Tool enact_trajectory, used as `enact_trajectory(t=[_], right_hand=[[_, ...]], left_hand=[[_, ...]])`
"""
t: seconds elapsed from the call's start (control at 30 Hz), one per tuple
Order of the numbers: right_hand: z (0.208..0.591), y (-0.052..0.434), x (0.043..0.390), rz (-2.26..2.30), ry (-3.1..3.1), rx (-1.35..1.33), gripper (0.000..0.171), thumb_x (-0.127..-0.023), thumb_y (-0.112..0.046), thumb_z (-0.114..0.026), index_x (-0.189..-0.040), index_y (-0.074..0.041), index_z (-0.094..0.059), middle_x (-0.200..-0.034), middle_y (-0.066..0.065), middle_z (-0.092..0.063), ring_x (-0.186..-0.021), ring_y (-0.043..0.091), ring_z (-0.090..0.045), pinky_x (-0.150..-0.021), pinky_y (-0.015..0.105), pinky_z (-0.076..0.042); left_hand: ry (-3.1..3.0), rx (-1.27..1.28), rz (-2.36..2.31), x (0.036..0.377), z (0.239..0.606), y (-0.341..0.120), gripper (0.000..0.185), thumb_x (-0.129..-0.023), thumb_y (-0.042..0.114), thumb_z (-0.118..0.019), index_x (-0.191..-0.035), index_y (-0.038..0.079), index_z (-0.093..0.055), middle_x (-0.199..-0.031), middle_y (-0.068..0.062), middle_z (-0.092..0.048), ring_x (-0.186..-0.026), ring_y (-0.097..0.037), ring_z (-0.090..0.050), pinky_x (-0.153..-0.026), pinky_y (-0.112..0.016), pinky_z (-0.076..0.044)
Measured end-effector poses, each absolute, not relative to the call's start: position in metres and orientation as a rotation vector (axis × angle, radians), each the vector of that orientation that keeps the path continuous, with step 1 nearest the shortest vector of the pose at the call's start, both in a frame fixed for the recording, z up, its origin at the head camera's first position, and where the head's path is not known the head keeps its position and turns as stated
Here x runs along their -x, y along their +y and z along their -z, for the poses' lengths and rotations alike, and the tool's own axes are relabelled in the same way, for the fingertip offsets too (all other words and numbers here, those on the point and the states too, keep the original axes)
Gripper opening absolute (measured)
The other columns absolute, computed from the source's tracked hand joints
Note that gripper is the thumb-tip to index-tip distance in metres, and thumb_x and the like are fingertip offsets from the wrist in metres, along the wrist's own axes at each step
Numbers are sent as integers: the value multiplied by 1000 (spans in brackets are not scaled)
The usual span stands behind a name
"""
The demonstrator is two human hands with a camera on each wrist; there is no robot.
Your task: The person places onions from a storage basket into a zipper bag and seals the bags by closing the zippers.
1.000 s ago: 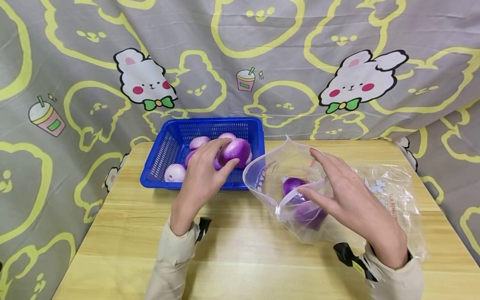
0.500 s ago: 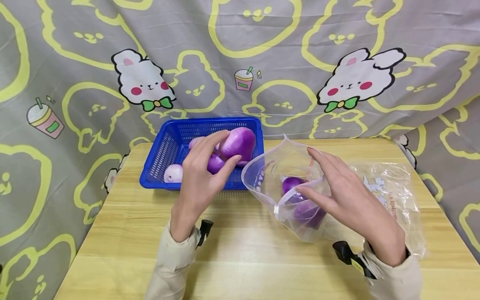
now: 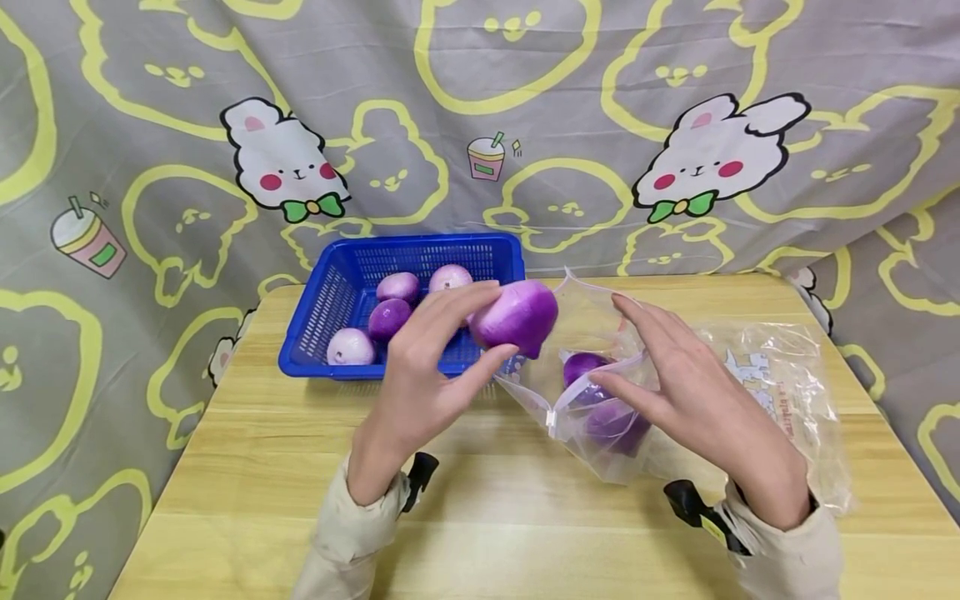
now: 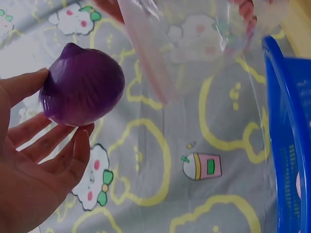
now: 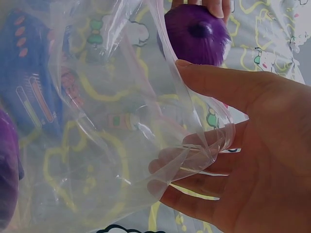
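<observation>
My left hand (image 3: 498,321) grips a purple onion (image 3: 517,315) between thumb and fingers, in the air just left of the open mouth of a clear zip bag (image 3: 600,450). The left wrist view has the same onion (image 4: 82,92) at my fingertips with the bag's rim (image 4: 150,63) beyond. My right hand (image 3: 611,342) holds the bag's rim, thumb on the near edge and fingers on the far side. In the right wrist view the plastic (image 5: 97,121) wraps over my fingers (image 5: 194,189). Two purple onions (image 3: 581,367) lie inside the bag.
A blue plastic basket (image 3: 337,283) at the table's back left holds several onions (image 3: 388,318). Crumpled clear plastic (image 3: 780,383) lies to the right of the bag. The wooden table (image 3: 487,517) meets a patterned cloth backdrop (image 3: 525,100) behind.
My left hand lifted the onion out of the basket and carried it right to the bag's mouth. The right hand and bag stayed put.
</observation>
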State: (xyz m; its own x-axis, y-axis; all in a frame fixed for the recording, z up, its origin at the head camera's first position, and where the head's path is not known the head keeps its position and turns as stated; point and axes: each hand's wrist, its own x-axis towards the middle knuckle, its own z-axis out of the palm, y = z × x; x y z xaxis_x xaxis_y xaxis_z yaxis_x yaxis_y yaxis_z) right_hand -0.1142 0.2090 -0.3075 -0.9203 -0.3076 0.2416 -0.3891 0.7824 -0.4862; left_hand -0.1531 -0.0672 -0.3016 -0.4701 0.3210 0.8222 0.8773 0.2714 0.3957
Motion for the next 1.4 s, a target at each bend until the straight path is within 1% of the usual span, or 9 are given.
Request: enact_trajectory(t=[0.17,0.4,0.6,0.93,1.03,1.13,1.27,1.4], right_hand=[[308,209,114,-812,-2825,-546,84,-92,-47,-68,-157,-14,-28,-155,15,-38,-142,39,-34,-109,63,-32],[307,210,114,-821,-2799,-593,84,-92,-44,-69,-157,-12,-27,-154,18,-39,-140,42,-36,-107,65,-32],[307,209,115,-806,-2793,-601,84,-92,-43,-69,-158,-13,-26,-154,18,-38,-140,42,-35,-108,64,-32],[305,208,113,-818,-2817,-596,85,-92,-45,-68,-158,-15,-24,-156,18,-35,-142,43,-33,-108,65,-31],[306,207,112,-815,-2806,-610,84,-92,-44,-69,-158,-14,-26,-155,20,-36,-141,44,-33,-108,65,-31],[307,204,111,-800,-2774,-651,83,-91,-42,-71,-156,-12,-30,-151,20,-42,-139,44,-36,-107,64,-32],[307,199,109,-782,-2734,-711,81,-90,-38,-73,-155,-10,-33,-145,17,-49,-134,39,-44,-104,62,-39],[307,194,106,-782,-2714,-747,79,-90,-36,-74,-154,-9,-35,-144,16,-49,-131,35,-47,-101,60,-42]], left_hand=[[-1986,1154,1144,150,307,-60,45,-85,13,-79,-123,-4,-63,-124,-15,-66,-120,-27,-59,-107,-38,-43],[-2143,1210,1079,149,313,-53,46,-86,17,-79,-126,1,-63,-129,-12,-64,-124,-21,-57,-108,-30,-42],[-2231,1200,967,150,318,-52,47,-88,22,-78,-128,3,-63,-131,-12,-63,-127,-22,-55,-111,-29,-38],[-2298,1216,819,152,324,-47,45,-89,24,-75,-128,6,-64,-129,-10,-63,-127,-25,-56,-114,-30,-34],[-2319,1201,811,153,326,-47,45,-89,23,-75,-129,6,-64,-130,-10,-63,-127,-23,-56,-111,-31,-38],[-2343,1183,810,152,328,-45,44,-90,23,-75,-129,7,-63,-132,-10,-62,-126,-21,-57,-105,-31,-45],[-2370,1162,794,150,328,-43,42,-91,22,-74,-128,7,-63,-132,-11,-62,-125,-20,-58,-98,-33,-51],[-2385,1147,776,149,328,-40,41,-91,21,-74,-127,6,-63,-132,-12,-62,-125,-22,-59,-94,-35,-54]])
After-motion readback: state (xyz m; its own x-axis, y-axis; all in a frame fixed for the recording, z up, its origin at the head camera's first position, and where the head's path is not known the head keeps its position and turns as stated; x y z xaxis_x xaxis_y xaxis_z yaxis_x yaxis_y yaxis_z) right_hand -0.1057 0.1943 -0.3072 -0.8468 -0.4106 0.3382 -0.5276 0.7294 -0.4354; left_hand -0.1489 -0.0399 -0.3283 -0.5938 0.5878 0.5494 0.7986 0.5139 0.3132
